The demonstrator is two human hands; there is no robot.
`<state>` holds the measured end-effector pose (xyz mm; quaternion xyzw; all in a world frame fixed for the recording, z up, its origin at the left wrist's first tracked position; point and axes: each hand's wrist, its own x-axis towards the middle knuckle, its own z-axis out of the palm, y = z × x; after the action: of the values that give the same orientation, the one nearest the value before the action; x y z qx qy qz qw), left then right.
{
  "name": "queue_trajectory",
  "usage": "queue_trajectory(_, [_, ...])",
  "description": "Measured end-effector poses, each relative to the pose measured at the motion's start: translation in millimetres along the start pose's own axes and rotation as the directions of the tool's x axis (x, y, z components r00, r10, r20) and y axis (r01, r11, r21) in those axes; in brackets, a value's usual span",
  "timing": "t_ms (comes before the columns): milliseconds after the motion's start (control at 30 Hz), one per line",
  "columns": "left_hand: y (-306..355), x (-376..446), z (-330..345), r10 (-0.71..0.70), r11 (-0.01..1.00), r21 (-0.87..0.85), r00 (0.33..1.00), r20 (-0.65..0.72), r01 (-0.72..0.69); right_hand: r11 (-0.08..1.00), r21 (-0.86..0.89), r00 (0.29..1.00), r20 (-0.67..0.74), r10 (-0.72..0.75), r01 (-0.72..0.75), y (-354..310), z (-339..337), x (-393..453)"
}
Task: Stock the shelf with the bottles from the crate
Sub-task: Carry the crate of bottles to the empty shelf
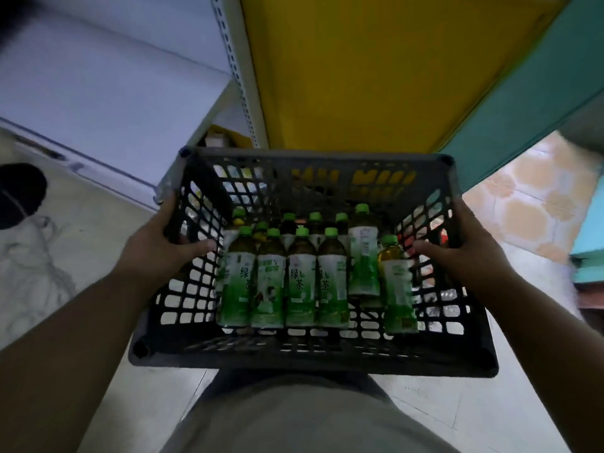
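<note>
A dark grey lattice crate [307, 354] is held in front of my body, off the floor. Inside it stand several green-capped tea bottles [300, 279] with green and white labels, packed toward the middle and right. My left hand [157, 246] grips the crate's left wall, thumb inside. On the opposite wall my right hand [464, 246] grips the same way. The white shelf [108, 89] rises at the upper left, with a slotted upright [235, 70] beside it.
A yellow panel [369, 67] and a teal panel [529, 103] stand straight ahead behind the crate. A dark round object [19, 194] lies at the far left on the pale tiled floor [65, 266]. Patterned tiles [529, 197] show at right.
</note>
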<state>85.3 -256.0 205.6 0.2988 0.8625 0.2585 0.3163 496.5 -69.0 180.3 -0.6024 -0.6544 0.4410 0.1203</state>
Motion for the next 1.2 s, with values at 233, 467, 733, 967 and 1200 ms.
queue_trajectory(233, [-92.8,-106.1,-44.4,-0.257,0.948,-0.245,0.943,-0.211,0.204,0.980,-0.062,0.952,0.258,-0.166,0.188,-86.5,46.4,10.7])
queue_trajectory(467, [-190.1,-203.6,-111.4,-0.499,0.830,-0.450,0.799,-0.336,0.329,0.926,-0.111,0.805,0.538,-0.249,0.360,-193.3,174.9,-15.2])
queue_trajectory(733, [-301.7,-284.5,-200.8,-0.664,0.722,-0.589,0.605,-0.440,0.364,0.814,-0.064,0.618,0.685,-0.385,0.578,-313.3,348.0,-88.7])
queue_trajectory(967, [-370.8,-269.9,-280.4,-0.758,0.641,-0.618,0.504,-0.415,0.455,0.760,-0.062,0.531,0.752,-0.391,0.647,-402.3,473.4,-95.6])
queue_trajectory(1200, [-410.5,-214.0,-362.7,-0.837,0.541,-0.722,0.359,-0.413,0.432,0.694,-0.003,0.395,0.824,-0.406,0.720,-533.7,612.6,-71.4])
